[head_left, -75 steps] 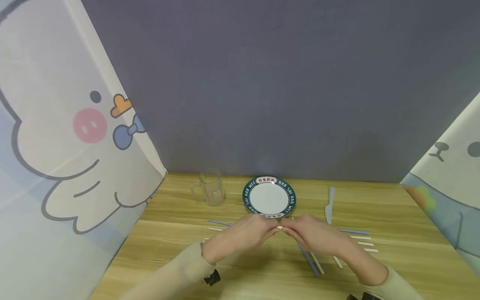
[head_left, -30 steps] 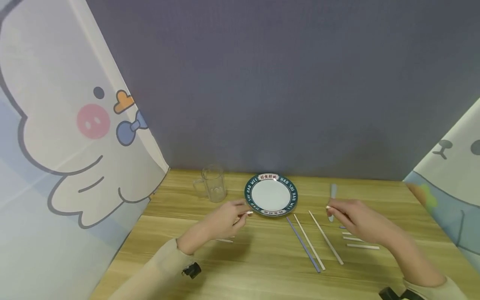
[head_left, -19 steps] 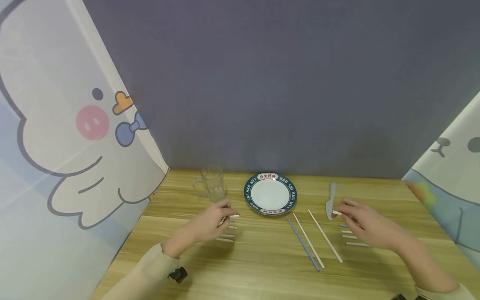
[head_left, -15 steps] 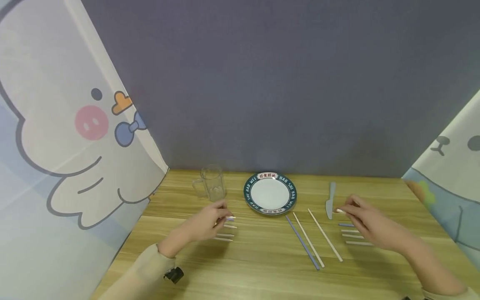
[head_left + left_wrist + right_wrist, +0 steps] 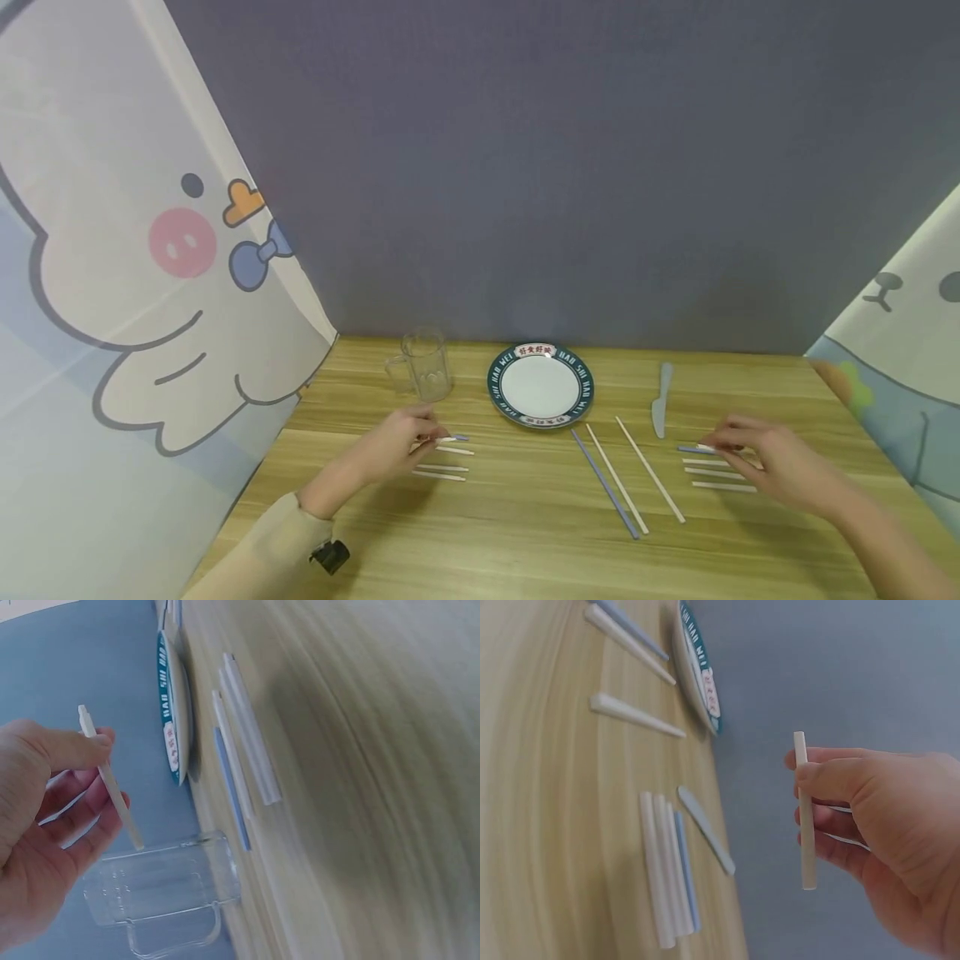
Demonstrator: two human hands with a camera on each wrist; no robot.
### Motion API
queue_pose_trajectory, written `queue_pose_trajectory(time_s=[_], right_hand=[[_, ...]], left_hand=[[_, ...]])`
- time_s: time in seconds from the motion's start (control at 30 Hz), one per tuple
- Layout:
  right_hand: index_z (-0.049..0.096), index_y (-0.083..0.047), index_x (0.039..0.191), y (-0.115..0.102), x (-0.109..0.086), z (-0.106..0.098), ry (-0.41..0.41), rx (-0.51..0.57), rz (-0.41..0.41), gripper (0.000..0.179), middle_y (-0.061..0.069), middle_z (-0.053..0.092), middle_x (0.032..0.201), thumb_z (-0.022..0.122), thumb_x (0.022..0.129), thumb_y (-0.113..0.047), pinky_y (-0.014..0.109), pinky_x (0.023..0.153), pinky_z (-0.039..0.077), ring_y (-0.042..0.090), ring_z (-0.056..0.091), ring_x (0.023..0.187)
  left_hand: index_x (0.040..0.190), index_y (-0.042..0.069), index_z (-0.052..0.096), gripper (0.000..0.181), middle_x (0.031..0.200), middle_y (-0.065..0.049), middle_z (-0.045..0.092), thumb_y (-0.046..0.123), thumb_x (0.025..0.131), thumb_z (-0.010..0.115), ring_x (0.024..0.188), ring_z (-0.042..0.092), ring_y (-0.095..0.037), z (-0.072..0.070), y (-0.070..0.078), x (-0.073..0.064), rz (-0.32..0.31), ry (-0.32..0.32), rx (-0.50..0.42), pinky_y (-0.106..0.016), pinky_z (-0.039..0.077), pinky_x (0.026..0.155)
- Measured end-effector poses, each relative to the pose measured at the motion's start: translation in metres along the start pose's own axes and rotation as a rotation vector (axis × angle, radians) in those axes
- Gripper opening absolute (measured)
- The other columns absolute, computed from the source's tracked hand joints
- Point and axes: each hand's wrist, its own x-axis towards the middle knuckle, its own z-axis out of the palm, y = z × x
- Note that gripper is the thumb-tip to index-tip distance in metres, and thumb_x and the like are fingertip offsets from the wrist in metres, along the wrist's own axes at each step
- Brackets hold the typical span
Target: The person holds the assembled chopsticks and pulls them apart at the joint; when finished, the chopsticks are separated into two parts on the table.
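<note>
My left hand [image 5: 405,437] pinches a short white chopstick half [image 5: 116,791] between thumb and fingers; its upper end in the left wrist view has a narrower tip. Below that hand lies a left row of short halves, a blue one [image 5: 461,437] and several white ones [image 5: 441,468]. On the other side my right hand [image 5: 757,450] pinches another white chopstick half [image 5: 807,840] just over the right row. That row has a blue half [image 5: 692,450] and several white halves [image 5: 723,486], partly hidden by the fingers in the head view.
Long chopsticks lie slanted mid-table: one blue [image 5: 604,483] and two white [image 5: 651,471]. A green-rimmed plate [image 5: 540,387] is behind them. At the back left stands a clear mug [image 5: 427,371]; a grey-blue knife [image 5: 660,408] lies right of the plate.
Both hands were together at the centre on one white chopstick. They have come apart with a white half each, moving outward to the left and right rows and lowering there.
</note>
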Motion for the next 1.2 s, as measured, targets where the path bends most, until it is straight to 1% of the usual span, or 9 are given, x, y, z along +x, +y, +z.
queue_pose_trajectory(time_s=[0.17,0.23,0.33,0.43,0.57,0.7,0.8,1.0,1.2], right_hand=[[0.077,-0.02,0.098,0.007,-0.009,0.004,0.012,-0.025,-0.012,0.049,-0.017,0.068,0.088,0.09,0.063,0.01,0.009,0.063,0.043,-0.011,0.055,0.076],[0.076,-0.022,0.096,0.01,-0.012,0.007,0.02,-0.026,-0.024,0.051,-0.018,0.067,0.086,0.092,0.059,0.009,0.009,0.065,0.046,-0.009,0.058,0.077],[0.075,-0.025,0.094,0.013,-0.017,0.01,0.015,-0.011,-0.018,0.053,-0.02,0.067,0.086,0.092,0.058,0.01,0.009,0.065,0.046,-0.01,0.058,0.076],[0.074,-0.026,0.094,0.014,-0.022,0.013,-0.013,0.028,-0.008,0.053,-0.019,0.067,0.087,0.091,0.059,0.011,0.008,0.064,0.046,-0.01,0.058,0.076],[0.073,-0.025,0.093,0.014,-0.028,0.018,-0.041,0.062,-0.002,0.052,-0.018,0.067,0.087,0.09,0.061,0.012,0.008,0.064,0.045,-0.01,0.058,0.077],[0.074,-0.026,0.091,0.012,-0.031,0.024,-0.036,0.058,-0.002,0.051,-0.02,0.067,0.086,0.091,0.06,0.011,0.007,0.063,0.045,-0.011,0.057,0.076],[0.075,-0.024,0.09,0.013,-0.035,0.026,-0.042,0.06,-0.013,0.049,-0.019,0.066,0.085,0.091,0.06,0.011,0.007,0.063,0.045,-0.011,0.057,0.077],[0.075,-0.024,0.09,0.013,-0.042,0.032,-0.07,0.102,0.001,0.045,-0.017,0.067,0.085,0.092,0.064,0.009,0.006,0.063,0.045,-0.01,0.058,0.077],[0.078,-0.025,0.091,0.011,-0.044,0.036,-0.112,0.127,0.031,0.042,-0.017,0.07,0.086,0.091,0.068,0.008,0.006,0.061,0.042,-0.01,0.058,0.076]], left_hand=[[0.101,0.004,0.081,0.013,0.09,0.001,0.07,-0.004,0.091,0.078,0.08,0.065,-0.002,0.005,-0.004,-0.005,0.001,-0.017,-0.018,-0.015,0.057,0.068],[0.099,0.005,0.081,0.013,0.09,0.001,0.072,-0.004,0.09,0.079,0.08,0.067,-0.004,0.008,-0.004,-0.006,-0.007,-0.03,-0.029,-0.016,0.058,0.069],[0.097,0.008,0.08,0.011,0.089,0.002,0.075,-0.001,0.09,0.08,0.079,0.067,-0.002,0.012,-0.004,-0.01,-0.032,-0.056,-0.049,-0.016,0.058,0.07],[0.094,0.01,0.079,0.011,0.087,0.004,0.076,0.0,0.09,0.081,0.077,0.064,0.001,0.015,-0.004,-0.013,-0.047,-0.082,-0.056,-0.015,0.056,0.069],[0.091,0.012,0.078,0.011,0.086,0.006,0.075,0.001,0.09,0.082,0.076,0.062,0.002,0.019,-0.004,-0.016,-0.041,-0.117,-0.065,-0.015,0.055,0.069],[0.09,0.013,0.078,0.011,0.086,0.007,0.074,0.003,0.089,0.082,0.076,0.061,0.002,0.021,-0.004,-0.018,-0.032,-0.163,-0.07,-0.014,0.054,0.069],[0.089,0.013,0.078,0.011,0.085,0.006,0.074,0.003,0.089,0.083,0.075,0.061,0.002,0.024,-0.002,-0.018,-0.025,-0.18,-0.07,-0.013,0.053,0.068],[0.09,0.013,0.078,0.011,0.086,0.008,0.075,0.003,0.089,0.083,0.075,0.058,0.006,0.032,-0.002,-0.019,-0.074,-0.211,-0.081,-0.012,0.052,0.068],[0.089,0.014,0.078,0.013,0.085,0.009,0.073,0.002,0.089,0.083,0.073,0.057,0.008,0.035,-0.007,-0.022,-0.099,-0.226,-0.092,-0.013,0.053,0.067]])
